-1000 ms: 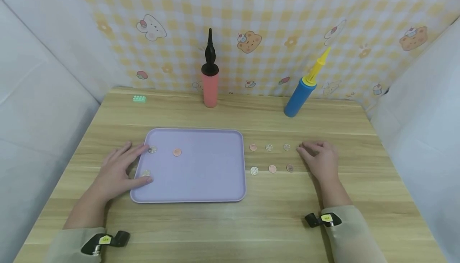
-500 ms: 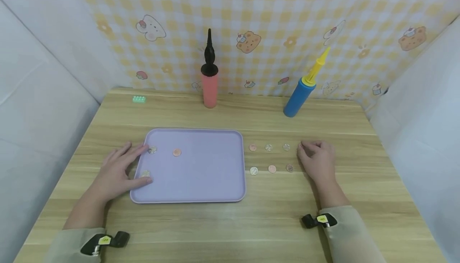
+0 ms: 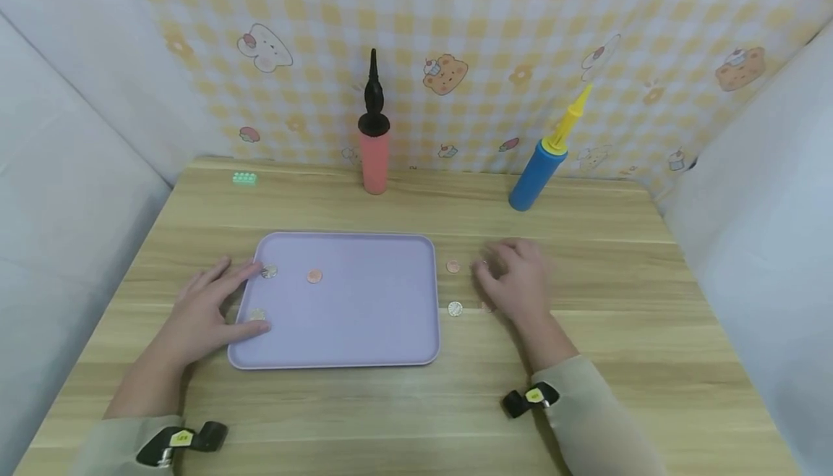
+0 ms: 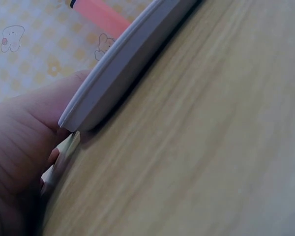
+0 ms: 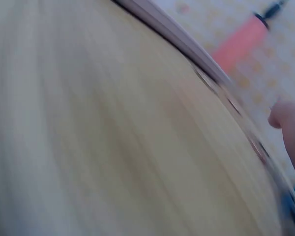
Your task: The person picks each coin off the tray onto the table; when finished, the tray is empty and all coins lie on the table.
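My left hand (image 3: pixel 203 317) lies with spread fingers over the left end of a lavender tray (image 3: pixel 345 360), index fingertip and thumb on it. On the tray are a copper coin (image 3: pixel 314 275) and two silvery coins, one by the index fingertip (image 3: pixel 269 271), the other beside the thumb. My right hand (image 3: pixel 517 281), blurred, is over the coins right of the tray, thumb and index finger pinching a small coin whose thin edge shows at the fingertip in the right wrist view. A copper coin (image 3: pixel 453 266) and a silvery coin (image 3: pixel 455 309) lie near the tray; the hand hides others.
At the back stand a pink hand pump (image 3: pixel 374 165) with a black nozzle and a leaning blue hand pump (image 3: pixel 535 179) with a yellow nozzle. A mint-green toy brick (image 3: pixel 244 179) lies at the back left. A checked cloth (image 3: pixel 390 27) hangs behind the table.
My right hand has lifted from its spot at the right end of the coin rows and moved left over them. My left hand keeps its place on the tray. The head view has shifted slightly.
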The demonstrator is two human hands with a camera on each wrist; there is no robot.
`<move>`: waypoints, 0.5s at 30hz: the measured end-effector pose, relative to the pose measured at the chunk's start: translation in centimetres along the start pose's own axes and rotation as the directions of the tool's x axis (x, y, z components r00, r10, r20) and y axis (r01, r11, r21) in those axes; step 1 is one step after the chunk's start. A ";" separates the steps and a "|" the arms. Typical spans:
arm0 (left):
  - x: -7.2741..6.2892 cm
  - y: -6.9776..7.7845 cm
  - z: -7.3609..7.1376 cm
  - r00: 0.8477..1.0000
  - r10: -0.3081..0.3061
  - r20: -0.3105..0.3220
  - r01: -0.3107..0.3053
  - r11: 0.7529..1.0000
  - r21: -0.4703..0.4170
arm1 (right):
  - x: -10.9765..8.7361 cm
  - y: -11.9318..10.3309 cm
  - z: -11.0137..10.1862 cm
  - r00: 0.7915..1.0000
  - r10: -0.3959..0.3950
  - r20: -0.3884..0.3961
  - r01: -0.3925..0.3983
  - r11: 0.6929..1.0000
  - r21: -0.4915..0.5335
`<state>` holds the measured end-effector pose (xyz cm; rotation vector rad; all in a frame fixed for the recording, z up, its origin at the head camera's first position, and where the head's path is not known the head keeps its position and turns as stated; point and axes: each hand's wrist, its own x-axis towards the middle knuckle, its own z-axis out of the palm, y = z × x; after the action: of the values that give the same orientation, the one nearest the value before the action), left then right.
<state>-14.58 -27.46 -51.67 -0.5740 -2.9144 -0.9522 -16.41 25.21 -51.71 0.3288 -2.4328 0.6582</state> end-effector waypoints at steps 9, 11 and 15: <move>0.0 0.1 -0.1 1.000 -0.007 0.005 0.007 1.000 0.001 | 1.4 -6.8 3.5 0.966 -0.159 0.205 0.159 0.987 0.014; 0.0 0.0 -0.2 1.000 -0.006 0.004 0.006 1.000 -0.001 | 1.7 -8.1 4.2 0.955 -0.167 0.243 0.175 0.984 -0.013; 0.0 0.0 -0.1 1.000 -0.002 0.004 0.002 1.000 0.004 | 1.8 -10.5 5.4 0.932 -0.143 0.334 0.177 0.982 -0.073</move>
<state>-14.63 -27.55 -51.59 -0.5736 -2.9204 -0.9459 -16.52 13.32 -50.40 0.6317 -2.7039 0.4325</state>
